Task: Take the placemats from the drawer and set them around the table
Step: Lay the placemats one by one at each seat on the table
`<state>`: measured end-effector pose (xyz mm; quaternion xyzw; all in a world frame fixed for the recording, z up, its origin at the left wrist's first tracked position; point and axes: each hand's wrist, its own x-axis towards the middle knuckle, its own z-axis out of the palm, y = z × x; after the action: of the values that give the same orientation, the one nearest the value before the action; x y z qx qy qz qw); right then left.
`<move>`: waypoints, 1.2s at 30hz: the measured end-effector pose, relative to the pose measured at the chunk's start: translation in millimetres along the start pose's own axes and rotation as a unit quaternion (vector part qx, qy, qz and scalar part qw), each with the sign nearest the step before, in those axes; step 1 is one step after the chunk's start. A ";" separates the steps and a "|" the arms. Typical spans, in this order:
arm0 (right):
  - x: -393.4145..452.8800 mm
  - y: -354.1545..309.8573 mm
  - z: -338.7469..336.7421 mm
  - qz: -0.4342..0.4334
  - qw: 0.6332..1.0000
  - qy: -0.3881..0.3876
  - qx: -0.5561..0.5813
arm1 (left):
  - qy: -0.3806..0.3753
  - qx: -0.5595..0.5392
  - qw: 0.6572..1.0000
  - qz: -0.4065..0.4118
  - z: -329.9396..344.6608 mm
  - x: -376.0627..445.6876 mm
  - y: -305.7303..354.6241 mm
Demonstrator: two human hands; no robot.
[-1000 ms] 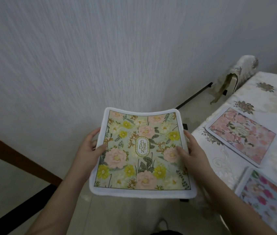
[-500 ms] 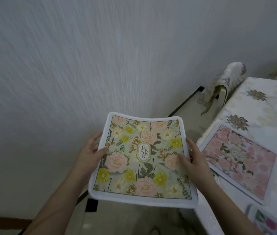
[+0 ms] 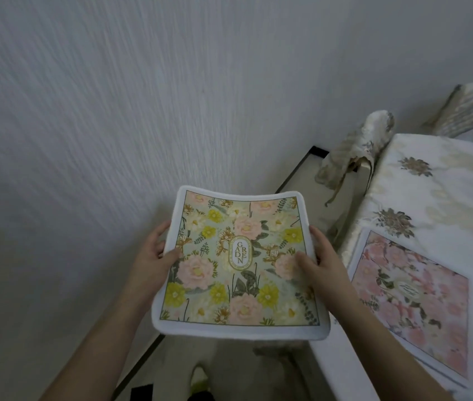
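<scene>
I see my left hand and right hand pinching the green placemat by its side edges, fingers hidden underneath. Right of that grip, pink placemat lies on table, blurred.

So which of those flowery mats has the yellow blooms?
The green placemat held in both hands, off the table; the pink placemat lying on the table shows only pink flowers.

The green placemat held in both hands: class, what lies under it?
Under the green placemat lies floor, with the table edge at its right corner. The fingers beneath it are covered; only the thumbs of the left hand and right hand show.
</scene>
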<state>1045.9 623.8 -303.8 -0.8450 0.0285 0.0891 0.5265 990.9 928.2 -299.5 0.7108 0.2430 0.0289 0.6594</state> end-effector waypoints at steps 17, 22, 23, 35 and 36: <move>69.9 -25.9 12.4 0.053 0.989 0.117 0.068 | -0.154 -0.005 0.988 0.023 22.9 167.4 43.0; 102.5 -11.6 -7.9 0.074 0.982 0.147 0.087 | -0.182 -0.001 0.983 0.015 66.9 206.7 52.9; 113.3 -6.1 -13.4 0.076 0.980 0.155 0.097 | -0.186 0.003 0.982 0.015 79.4 217.1 56.9; 222.8 8.7 -67.0 0.088 0.969 0.192 0.126 | -0.234 0.035 0.971 0.035 179.8 313.1 132.3; 229.5 9.3 -69.7 0.090 0.969 0.196 0.123 | -0.236 0.035 0.970 0.035 184.8 320.2 135.2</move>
<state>1278.4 567.8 -323.6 -0.7684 0.2178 -0.0351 0.6007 1381.1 878.7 -284.1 0.7279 0.0563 -0.1255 0.6717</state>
